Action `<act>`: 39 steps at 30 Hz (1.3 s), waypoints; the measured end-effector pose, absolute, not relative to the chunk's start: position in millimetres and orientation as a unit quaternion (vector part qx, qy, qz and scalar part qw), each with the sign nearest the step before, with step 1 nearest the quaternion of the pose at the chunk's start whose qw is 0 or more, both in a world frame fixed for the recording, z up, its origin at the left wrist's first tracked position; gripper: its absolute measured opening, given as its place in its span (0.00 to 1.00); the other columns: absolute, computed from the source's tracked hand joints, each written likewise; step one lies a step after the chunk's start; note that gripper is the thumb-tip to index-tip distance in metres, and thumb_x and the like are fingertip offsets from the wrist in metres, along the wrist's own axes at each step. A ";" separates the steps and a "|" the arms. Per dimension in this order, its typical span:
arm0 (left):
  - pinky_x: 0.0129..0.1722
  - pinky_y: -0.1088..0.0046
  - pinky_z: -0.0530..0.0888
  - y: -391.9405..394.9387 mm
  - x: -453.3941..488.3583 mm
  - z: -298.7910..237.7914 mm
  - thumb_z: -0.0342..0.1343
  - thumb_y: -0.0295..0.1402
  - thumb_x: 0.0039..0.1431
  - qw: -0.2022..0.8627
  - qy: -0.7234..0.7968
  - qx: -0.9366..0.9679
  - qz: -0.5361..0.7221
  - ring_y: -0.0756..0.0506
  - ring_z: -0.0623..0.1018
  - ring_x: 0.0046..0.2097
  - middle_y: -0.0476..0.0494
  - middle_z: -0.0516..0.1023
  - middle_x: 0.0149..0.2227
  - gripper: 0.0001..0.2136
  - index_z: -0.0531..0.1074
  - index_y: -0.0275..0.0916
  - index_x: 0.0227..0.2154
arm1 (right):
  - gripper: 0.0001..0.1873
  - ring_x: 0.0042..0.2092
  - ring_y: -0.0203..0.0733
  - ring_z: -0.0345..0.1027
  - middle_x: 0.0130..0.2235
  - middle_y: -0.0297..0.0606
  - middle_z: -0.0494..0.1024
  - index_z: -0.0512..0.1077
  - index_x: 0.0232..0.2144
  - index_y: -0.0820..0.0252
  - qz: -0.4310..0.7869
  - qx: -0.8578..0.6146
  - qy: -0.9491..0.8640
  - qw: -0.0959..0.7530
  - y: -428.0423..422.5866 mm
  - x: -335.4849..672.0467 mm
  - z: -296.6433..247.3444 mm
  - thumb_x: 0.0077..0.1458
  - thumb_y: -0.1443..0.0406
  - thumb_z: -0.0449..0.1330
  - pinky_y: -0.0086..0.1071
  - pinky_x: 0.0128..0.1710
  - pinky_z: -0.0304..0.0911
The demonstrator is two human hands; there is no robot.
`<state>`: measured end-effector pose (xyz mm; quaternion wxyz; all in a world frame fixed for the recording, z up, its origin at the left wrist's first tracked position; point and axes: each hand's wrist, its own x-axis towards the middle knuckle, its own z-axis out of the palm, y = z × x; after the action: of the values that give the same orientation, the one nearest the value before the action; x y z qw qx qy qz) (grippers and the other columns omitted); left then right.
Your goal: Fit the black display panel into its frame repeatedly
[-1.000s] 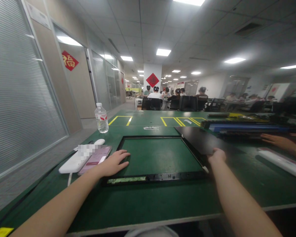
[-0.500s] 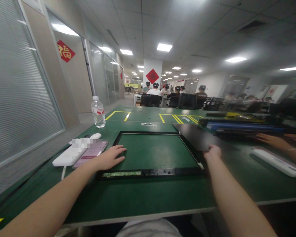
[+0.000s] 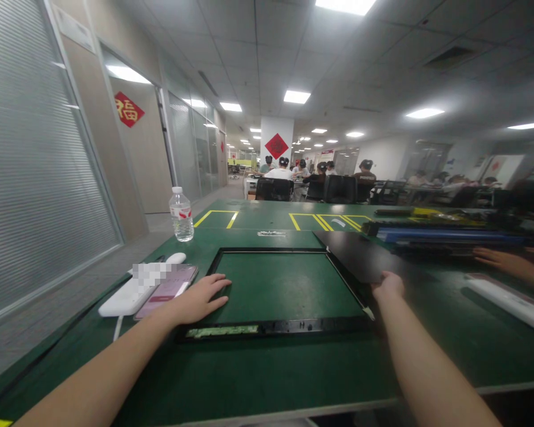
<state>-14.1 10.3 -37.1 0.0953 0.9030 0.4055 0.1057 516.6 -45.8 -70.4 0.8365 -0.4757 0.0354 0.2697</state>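
Observation:
A black rectangular frame (image 3: 311, 325) lies flat on the green table (image 3: 267, 370), with a strip of green circuit board (image 3: 222, 331) along its near side. My left hand (image 3: 204, 296) rests on the frame's left side, fingers stretched out and apart. At the frame's right, my right hand (image 3: 389, 288) is closed on the near edge of a thin dark panel (image 3: 358, 252). The panel is tilted beside the frame's right side. Part of the right hand's grip is hidden behind the hand itself.
To the left are a white device (image 3: 129, 295) with a cable, a phone (image 3: 173, 287) and a water bottle (image 3: 181, 214). On the right, a co-worker's hands (image 3: 502, 261) are near long dark and blue parts (image 3: 445, 234) and another white device (image 3: 509, 301). Yellow tape (image 3: 323, 222) marks the table's far part.
The view has tilted up slightly, so everything sits lower in the picture. Both hands keep nearly the same places on the frame and the panel.

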 end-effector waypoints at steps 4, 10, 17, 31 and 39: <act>0.64 0.55 0.68 7.5 -12.1 -35.6 0.50 0.47 0.65 0.083 0.404 0.904 0.109 0.34 0.72 0.64 0.34 0.70 0.65 0.25 0.72 0.40 0.60 | 0.14 0.27 0.37 0.68 0.28 0.30 0.71 0.68 0.32 0.58 0.218 -0.504 0.107 0.829 -43.1 514.0 -70.7 0.41 0.77 0.57 0.34 0.28 0.74; 0.65 0.55 0.66 6.0 -11.6 -35.7 0.49 0.46 0.66 0.084 0.410 0.903 0.098 0.34 0.69 0.65 0.32 0.68 0.66 0.26 0.71 0.38 0.61 | 0.14 0.26 0.36 0.68 0.29 0.30 0.73 0.68 0.33 0.58 0.223 -0.504 0.086 0.830 -42.5 513.0 -68.0 0.42 0.76 0.58 0.33 0.28 0.74; 0.66 0.56 0.65 6.2 -11.3 -33.7 0.49 0.47 0.65 0.098 0.418 0.898 0.091 0.34 0.69 0.66 0.32 0.68 0.67 0.26 0.72 0.38 0.61 | 0.15 0.28 0.37 0.70 0.31 0.31 0.74 0.67 0.36 0.56 0.237 -0.480 0.032 0.844 -41.8 517.9 -70.3 0.45 0.73 0.60 0.36 0.30 0.76; 0.66 0.54 0.63 5.8 -8.3 -32.0 0.48 0.46 0.64 0.111 0.420 0.897 0.082 0.33 0.67 0.67 0.28 0.65 0.68 0.29 0.70 0.34 0.62 | 0.15 0.26 0.36 0.70 0.32 0.30 0.74 0.65 0.38 0.54 0.269 -0.502 0.057 0.820 -41.4 523.6 -67.1 0.48 0.75 0.55 0.34 0.28 0.76; 0.66 0.52 0.63 7.9 -8.3 -33.0 0.50 0.47 0.63 0.126 0.413 0.896 0.106 0.31 0.68 0.67 0.26 0.67 0.67 0.29 0.72 0.34 0.60 | 0.14 0.26 0.35 0.70 0.30 0.29 0.71 0.63 0.35 0.54 0.274 -0.485 0.034 0.830 -43.2 522.2 -67.2 0.47 0.77 0.54 0.30 0.25 0.74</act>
<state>-8.3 7.9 -33.0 0.1260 0.8958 0.4128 0.1058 522.2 -43.2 -67.2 0.8297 -0.4850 0.0341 0.2742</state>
